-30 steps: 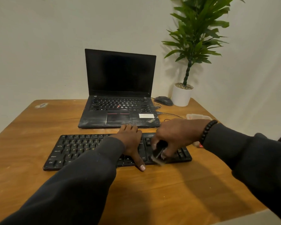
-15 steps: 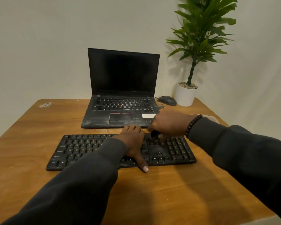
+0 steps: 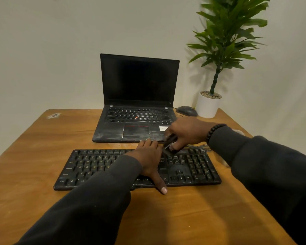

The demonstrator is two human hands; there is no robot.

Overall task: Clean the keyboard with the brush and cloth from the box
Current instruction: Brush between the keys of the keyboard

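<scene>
Left hand: your left hand (image 3: 149, 160) lies flat, fingers straight, pressing the black keyboard (image 3: 193, 167).
Right hand: your right hand (image 3: 185, 134) grips the brush (image 3: 169, 145), fingers curled round it.
Brush: under your fingertips, at the keyboard's far edge.

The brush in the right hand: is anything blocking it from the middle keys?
Yes. The left hand lies flat across the keyboard's middle, directly left of the brush that the right hand holds at the top row.
</scene>
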